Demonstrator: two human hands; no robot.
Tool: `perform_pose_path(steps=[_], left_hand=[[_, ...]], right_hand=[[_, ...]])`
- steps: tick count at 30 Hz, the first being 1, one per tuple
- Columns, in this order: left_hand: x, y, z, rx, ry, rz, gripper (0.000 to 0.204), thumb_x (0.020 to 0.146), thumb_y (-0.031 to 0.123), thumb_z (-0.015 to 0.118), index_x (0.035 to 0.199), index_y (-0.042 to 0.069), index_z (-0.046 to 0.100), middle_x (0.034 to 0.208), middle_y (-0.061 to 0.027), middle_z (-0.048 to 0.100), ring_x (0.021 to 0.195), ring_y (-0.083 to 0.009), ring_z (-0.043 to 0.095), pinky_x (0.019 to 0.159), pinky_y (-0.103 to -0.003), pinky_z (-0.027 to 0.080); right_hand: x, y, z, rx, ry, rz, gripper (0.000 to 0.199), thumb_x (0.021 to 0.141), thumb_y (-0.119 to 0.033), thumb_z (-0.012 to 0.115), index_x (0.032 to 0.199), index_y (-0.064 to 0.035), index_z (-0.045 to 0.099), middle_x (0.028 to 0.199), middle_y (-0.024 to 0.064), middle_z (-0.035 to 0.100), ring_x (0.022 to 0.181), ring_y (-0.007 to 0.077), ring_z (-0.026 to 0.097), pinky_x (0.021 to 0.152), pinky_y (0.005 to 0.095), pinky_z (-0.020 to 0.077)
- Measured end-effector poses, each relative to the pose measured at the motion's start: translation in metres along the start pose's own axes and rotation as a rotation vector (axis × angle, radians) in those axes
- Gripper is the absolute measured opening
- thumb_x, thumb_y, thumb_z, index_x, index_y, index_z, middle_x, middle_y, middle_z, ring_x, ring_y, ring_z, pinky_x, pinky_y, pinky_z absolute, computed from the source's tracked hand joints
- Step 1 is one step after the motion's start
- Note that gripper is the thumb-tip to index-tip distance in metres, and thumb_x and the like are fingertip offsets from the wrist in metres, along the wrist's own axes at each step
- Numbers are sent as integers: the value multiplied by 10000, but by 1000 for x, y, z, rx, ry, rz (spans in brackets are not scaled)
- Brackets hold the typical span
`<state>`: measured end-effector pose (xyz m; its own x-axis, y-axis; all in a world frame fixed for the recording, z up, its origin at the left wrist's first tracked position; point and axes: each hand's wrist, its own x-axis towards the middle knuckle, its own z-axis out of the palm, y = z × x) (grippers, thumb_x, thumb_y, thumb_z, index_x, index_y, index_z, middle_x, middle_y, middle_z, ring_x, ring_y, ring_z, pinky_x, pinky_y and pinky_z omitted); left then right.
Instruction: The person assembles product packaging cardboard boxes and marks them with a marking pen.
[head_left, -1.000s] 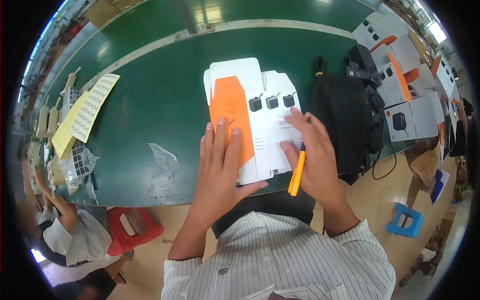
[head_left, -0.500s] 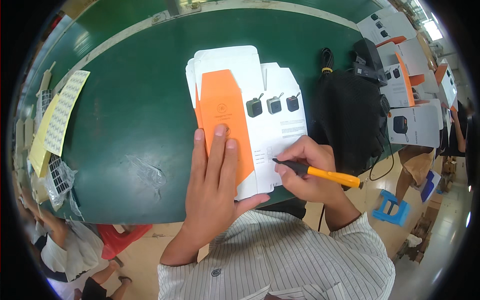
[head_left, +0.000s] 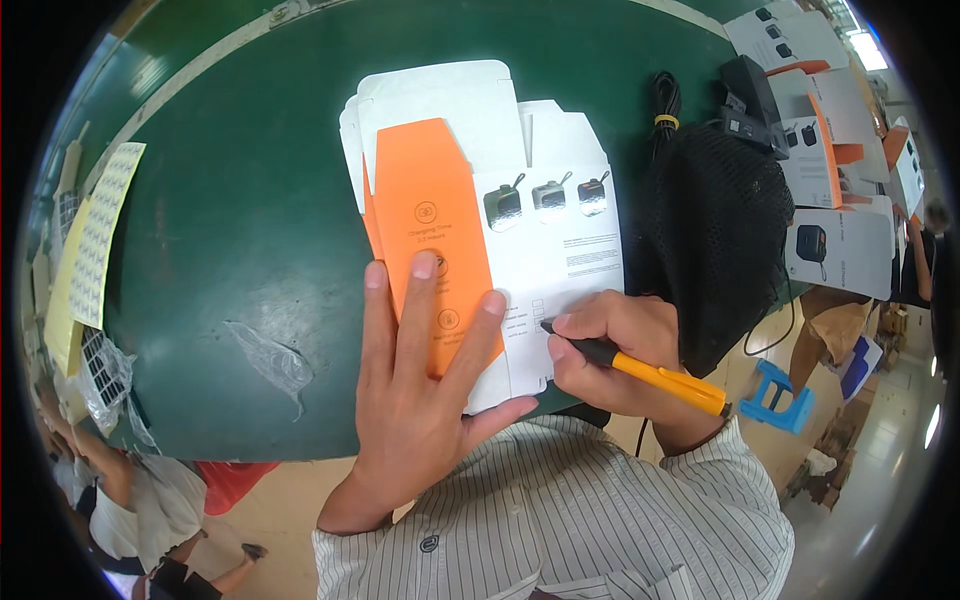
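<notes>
A flattened white carton [head_left: 560, 225] lies on the green table, its orange side panel [head_left: 425, 180] folded over on the left. Three small speaker pictures are printed on the white face, with lines of small text and a column of tick boxes below. My left hand [head_left: 415, 390] presses flat on the orange panel and lower edge, fingers spread. Between the thumb and fingers of my right hand [head_left: 630, 350] is a yellow marker pen [head_left: 665, 380] with a black grip. Its tip is at the carton, close to the tick boxes.
Right of the carton lie a black mesh bag [head_left: 720, 240], a coiled black cable [head_left: 664, 105] and a black device [head_left: 750, 105]. More printed cartons [head_left: 840, 240] stand beyond. Crumpled clear plastic [head_left: 270, 360] and a sticker sheet [head_left: 105, 230] are on the left. A blue stool [head_left: 775, 398] stands below.
The view has shifted slightly, so the carton appears larger and further left. The pen tip stays near the tick boxes, and the left hand's fingers have spread wider on the panel.
</notes>
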<state>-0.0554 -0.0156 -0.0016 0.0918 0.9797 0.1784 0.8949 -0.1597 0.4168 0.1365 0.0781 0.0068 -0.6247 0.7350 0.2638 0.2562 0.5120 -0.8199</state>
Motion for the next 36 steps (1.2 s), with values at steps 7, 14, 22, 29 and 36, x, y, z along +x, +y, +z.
perform_pose_path(steps=[7, 14, 22, 29, 36], left_hand=[[-2, -2, 5, -3, -5, -2, 778, 745, 613, 662, 1353, 146, 529, 1483, -275, 293, 1332, -561, 260, 1045, -579, 329], [-2, -1, 5, -13, -1, 2, 813, 734, 641, 659, 1355, 134, 520, 1495, -275, 263, 1359, -544, 229, 1073, -609, 273], [-3, -4, 1, -14, 11, 10, 828, 731, 640, 660, 1361, 124, 512, 1490, -275, 276, 1354, -538, 249, 1074, -603, 277], [3, 6, -4, -3, 25, 59, 842, 722, 571, 714, 1368, 81, 485, 1504, -260, 270, 1360, -523, 254, 1087, -573, 271], [-12, 21, -3, -25, 55, 74, 900, 607, 255, 861, 1388, 71, 452, 1540, -194, 249, 1407, -470, 201, 1100, -514, 285]], right_hand=[[2, 1, 2, -8, -16, -1, 127, 739, -7, 700, 796, -10, 586, 694, 95, 635, 585, 196, 660, 537, 266, 510], [-1, 3, 0, -13, -17, 0, 144, 742, -76, 710, 807, -37, 587, 679, 94, 646, 542, 204, 650, 514, 241, 486], [-26, 15, 8, 348, 192, 47, 202, 830, -64, 656, 956, -9, 507, 813, 129, 637, 674, 117, 626, 611, 220, 487], [-14, 0, 2, 93, 213, -6, 189, 820, -52, 672, 965, -14, 557, 813, 101, 661, 680, 159, 663, 622, 264, 523], [-13, -45, -54, -243, 305, -410, 227, 782, -23, 695, 1006, -37, 660, 979, 129, 628, 841, 276, 648, 707, 333, 554]])
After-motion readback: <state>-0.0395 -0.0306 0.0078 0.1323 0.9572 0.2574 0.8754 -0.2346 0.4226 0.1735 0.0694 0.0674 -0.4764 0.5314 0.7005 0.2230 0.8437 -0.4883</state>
